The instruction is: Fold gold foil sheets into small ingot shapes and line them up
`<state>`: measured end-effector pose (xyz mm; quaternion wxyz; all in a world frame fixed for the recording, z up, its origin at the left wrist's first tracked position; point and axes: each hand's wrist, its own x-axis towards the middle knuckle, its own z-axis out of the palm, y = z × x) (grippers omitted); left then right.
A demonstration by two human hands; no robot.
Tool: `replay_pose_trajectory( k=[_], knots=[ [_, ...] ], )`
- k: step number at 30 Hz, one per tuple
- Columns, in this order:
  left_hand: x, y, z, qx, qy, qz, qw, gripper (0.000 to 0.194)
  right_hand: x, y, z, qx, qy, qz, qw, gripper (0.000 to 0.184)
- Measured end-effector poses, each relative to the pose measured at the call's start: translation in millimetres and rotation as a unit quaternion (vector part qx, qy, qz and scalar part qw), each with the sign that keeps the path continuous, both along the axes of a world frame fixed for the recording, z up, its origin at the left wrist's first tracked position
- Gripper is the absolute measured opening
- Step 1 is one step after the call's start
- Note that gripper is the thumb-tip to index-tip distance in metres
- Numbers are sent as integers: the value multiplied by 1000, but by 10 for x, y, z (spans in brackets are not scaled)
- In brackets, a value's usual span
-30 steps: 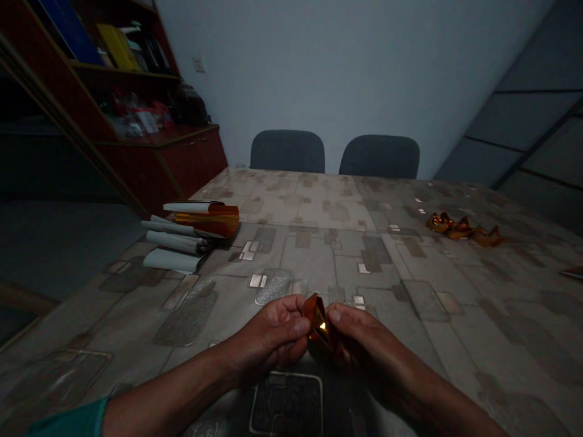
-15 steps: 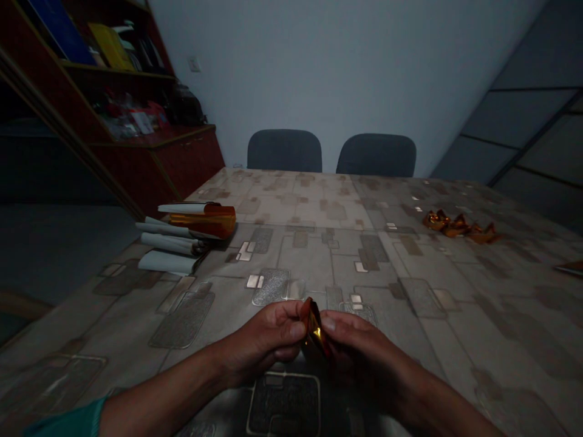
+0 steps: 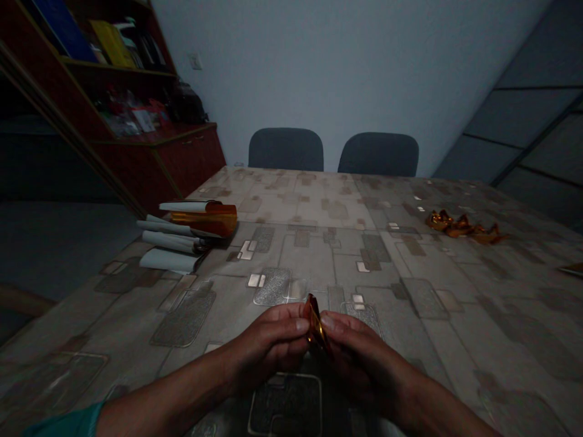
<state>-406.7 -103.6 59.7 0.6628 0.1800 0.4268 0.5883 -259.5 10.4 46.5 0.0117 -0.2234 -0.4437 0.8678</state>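
Observation:
Between my hands, above the near part of the table, is a small folded piece of shiny gold foil paper (image 3: pixel 315 325), standing edge-up with its pointed tip at the top. My left hand (image 3: pixel 277 334) pinches its left side, thumb on the near face. From the right, my right hand (image 3: pixel 357 346) grips the other side with thumb and fingers; its lower fingers are in shadow. Several folded gold foil pieces (image 3: pixel 462 224) sit in a row at the far right of the table. Over at the left lies a stack of folded gold-and-white paper sheets (image 3: pixel 170 243).
The table (image 3: pixel 319 255) has a patterned cover. Behind it stand two dark chairs (image 3: pixel 286 149) against the wall. A red-brown cabinet (image 3: pixel 182 158) with shelves is at the left. At the right table edge, a flat item (image 3: pixel 572 269) is partly cut off.
My left fingers have shifted slightly on the foil, the thumb now lying straighter along it. The foil piece looks narrower and more closed. The view has moved a little.

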Motion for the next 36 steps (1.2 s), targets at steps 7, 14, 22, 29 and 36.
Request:
replay_pose_trajectory(
  k=[7, 14, 22, 29, 36],
  knots=[
    [-14, 37, -73, 18, -55, 10, 998, 21, -12, 0, -10, 7, 4, -9, 1000, 29],
    [13, 60, -58, 36, -71, 18, 997, 19, -12, 0, -39, -38, 16, -7, 999, 25],
    [21, 33, -132, 48, -26, 0, 999, 31, -16, -2, -74, -58, 20, -15, 998, 26],
    [-1, 47, -150, 17, 6, -4, 1000, 30, -21, -19, -116, -43, 6, -13, 999, 29],
    [26, 34, -99, 13, 29, -7, 999, 35, -13, -34, -211, 35, 8, 9, 999, 33]
  ],
)
